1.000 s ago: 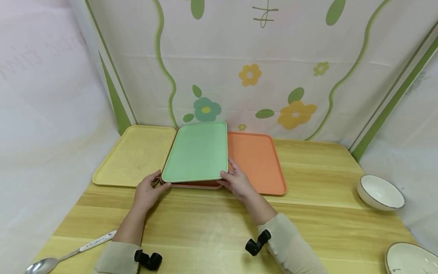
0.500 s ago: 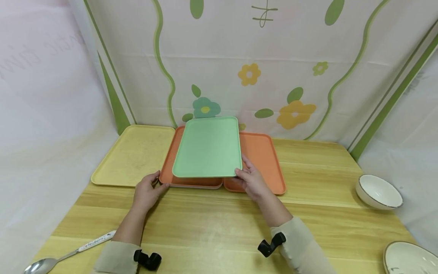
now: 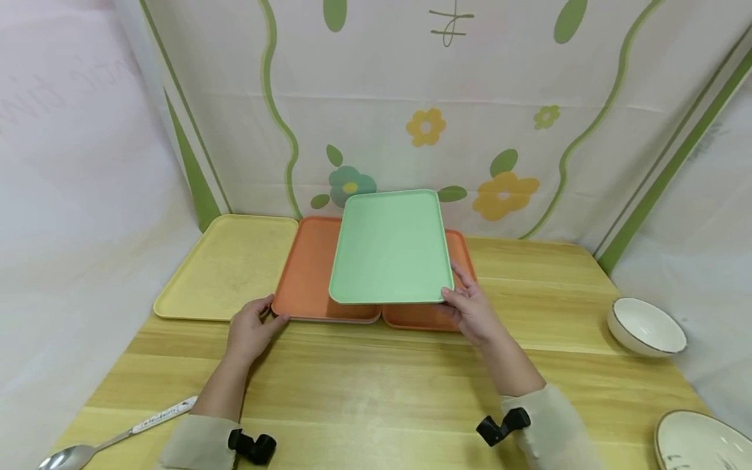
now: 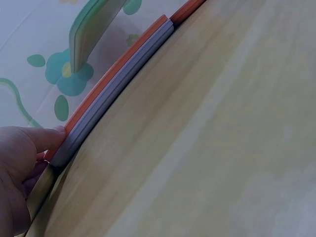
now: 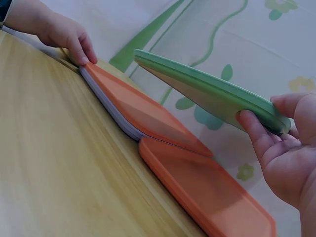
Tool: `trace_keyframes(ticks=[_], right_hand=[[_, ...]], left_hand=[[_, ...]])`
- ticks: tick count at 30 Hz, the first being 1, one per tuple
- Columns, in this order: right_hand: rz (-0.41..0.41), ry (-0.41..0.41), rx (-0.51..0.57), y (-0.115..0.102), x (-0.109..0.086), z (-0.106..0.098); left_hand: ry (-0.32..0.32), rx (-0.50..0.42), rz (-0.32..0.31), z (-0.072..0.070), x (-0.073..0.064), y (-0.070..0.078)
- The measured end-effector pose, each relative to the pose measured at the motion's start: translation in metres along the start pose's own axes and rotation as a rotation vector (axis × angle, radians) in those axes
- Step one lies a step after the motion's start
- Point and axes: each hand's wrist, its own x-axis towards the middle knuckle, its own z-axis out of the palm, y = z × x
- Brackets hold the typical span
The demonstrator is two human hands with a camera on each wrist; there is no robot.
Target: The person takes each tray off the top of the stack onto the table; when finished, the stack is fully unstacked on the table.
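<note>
A light green tray (image 3: 392, 248) is held up in the air, tilted, above two orange trays. My right hand (image 3: 472, 313) grips it at its near right corner, thumb on the rim and fingers underneath, as the right wrist view shows. The left orange tray (image 3: 314, 274) lies on a pale lilac tray (image 4: 113, 84), their edges lined up. At the near left corner of that stack, my left hand (image 3: 252, 329) holds the orange tray's edge between thumb and fingers. The right orange tray (image 5: 207, 182) sits beside the stack, partly covered by the green one in the head view.
A yellow tray (image 3: 229, 267) lies left of the stack. A spoon (image 3: 123, 434) rests at the front left of the wooden table (image 3: 352, 391). On the right stand a white bowl (image 3: 646, 326) and a white dish (image 3: 702, 440). A flowered cloth (image 3: 388, 78) hangs behind.
My right hand has lifted the green tray off the left orange tray and carried it rightward, partly over the right orange tray. My left hand has stayed at the stack's corner.
</note>
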Motion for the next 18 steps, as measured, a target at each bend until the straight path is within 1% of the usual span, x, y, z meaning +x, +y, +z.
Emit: trace_keyframes(ticks=[4,11,18], right_hand=[[-0.046,-0.027,-0.01,-0.01,-0.008,-0.017],[-0.102,-0.03,0.012,-0.03,-0.026,-0.044],[-0.185,-0.123,0.104,-0.045,-0.043,-0.072]], left_hand=[[-0.001,0.002,-0.002,0.0,0.0,0.0],[0.001,-0.001,-0.007,-0.001,0.0,0.001],[-0.003,-0.002,-0.009,-0.001,0.0,0.001]])
